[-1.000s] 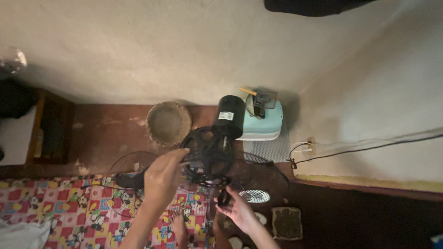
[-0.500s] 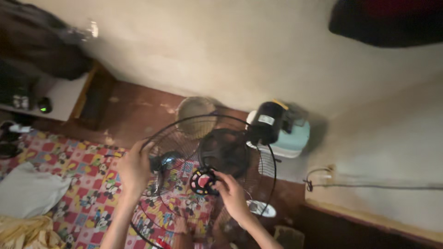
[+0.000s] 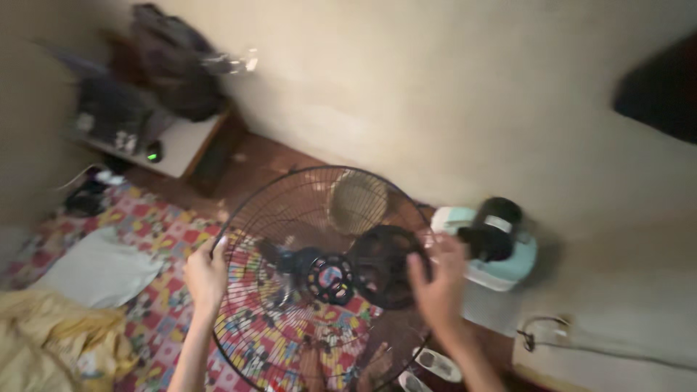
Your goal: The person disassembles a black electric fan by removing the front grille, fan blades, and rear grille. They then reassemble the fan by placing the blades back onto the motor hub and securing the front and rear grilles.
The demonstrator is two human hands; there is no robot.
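Raised since before, the fan guard [image 3: 319, 279] is held upright, left hand [image 3: 205, 274] and right hand [image 3: 438, 279] each in a closed grip on its rim.

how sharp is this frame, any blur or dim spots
Head view: motion blur smears the whole frame, worst at the upper left, where the dark bag is streaked. The room is dim and warm-toned, with no glare. The left hand and right hand are soft-edged on the round wire fan guard; its thin wires still read against the patterned mat.
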